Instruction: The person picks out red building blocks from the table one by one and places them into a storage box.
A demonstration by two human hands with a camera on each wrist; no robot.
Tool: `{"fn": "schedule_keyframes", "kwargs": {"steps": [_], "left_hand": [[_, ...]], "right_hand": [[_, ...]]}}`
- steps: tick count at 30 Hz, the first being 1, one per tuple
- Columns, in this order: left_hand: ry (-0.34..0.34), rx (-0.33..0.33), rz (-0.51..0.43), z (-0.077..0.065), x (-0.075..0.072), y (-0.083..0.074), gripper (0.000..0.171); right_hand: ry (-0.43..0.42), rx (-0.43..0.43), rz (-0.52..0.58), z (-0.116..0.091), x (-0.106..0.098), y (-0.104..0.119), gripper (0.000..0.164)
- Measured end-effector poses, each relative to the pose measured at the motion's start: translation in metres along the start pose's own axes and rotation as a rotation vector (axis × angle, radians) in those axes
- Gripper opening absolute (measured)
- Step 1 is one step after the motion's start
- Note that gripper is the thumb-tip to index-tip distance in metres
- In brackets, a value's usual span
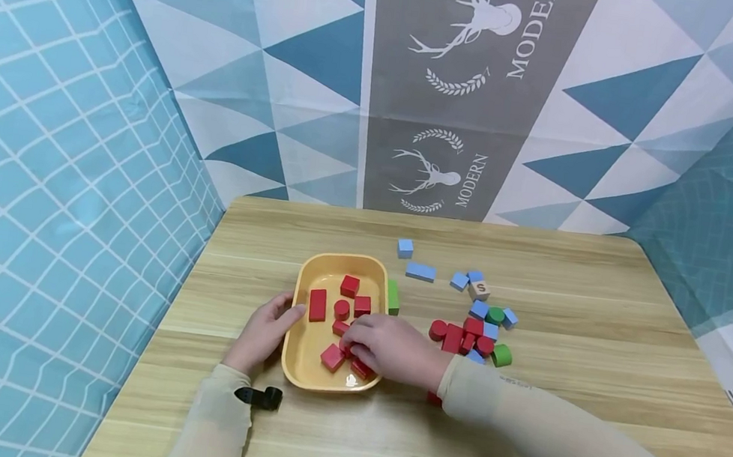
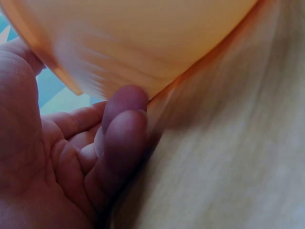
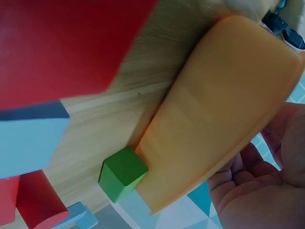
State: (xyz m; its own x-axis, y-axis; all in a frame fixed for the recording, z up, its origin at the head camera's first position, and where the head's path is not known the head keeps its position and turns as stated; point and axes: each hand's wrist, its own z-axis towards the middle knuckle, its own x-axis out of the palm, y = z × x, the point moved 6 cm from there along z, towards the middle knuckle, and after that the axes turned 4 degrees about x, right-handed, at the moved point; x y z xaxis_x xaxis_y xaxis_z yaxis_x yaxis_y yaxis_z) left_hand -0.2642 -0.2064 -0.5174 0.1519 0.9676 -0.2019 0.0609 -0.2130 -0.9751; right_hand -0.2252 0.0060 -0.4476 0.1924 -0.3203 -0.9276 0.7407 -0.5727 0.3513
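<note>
A yellow tray sits on the wooden table with several red blocks inside. My left hand holds the tray's left side, thumb on the rim and curled fingers against the outer wall. Over the tray's right half, my right hand reaches in, its fingertips curled down on a red block. The tray wall hides those fingertips in the right wrist view.
A green block leans on the tray's right wall. To the right lies a pile of red, blue and green blocks. Loose blue blocks and a lettered block lie farther back. Patterned cloth walls surround the table.
</note>
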Motion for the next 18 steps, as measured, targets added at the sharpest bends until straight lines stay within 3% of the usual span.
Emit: {"fn": "schedule_keyframes", "kwargs": {"steps": [2, 18], "left_hand": [[-0.005, 0.007, -0.002, 0.0045, -0.0012, 0.0094, 0.055], [-0.014, 0.003, -0.007, 0.0043, -0.0001, 0.0115, 0.055]], "right_hand": [[0.009, -0.011, -0.027, -0.0007, 0.0028, 0.0001, 0.025], [-0.021, -0.022, -0.062, -0.007, 0.0033, 0.0025, 0.029]]}}
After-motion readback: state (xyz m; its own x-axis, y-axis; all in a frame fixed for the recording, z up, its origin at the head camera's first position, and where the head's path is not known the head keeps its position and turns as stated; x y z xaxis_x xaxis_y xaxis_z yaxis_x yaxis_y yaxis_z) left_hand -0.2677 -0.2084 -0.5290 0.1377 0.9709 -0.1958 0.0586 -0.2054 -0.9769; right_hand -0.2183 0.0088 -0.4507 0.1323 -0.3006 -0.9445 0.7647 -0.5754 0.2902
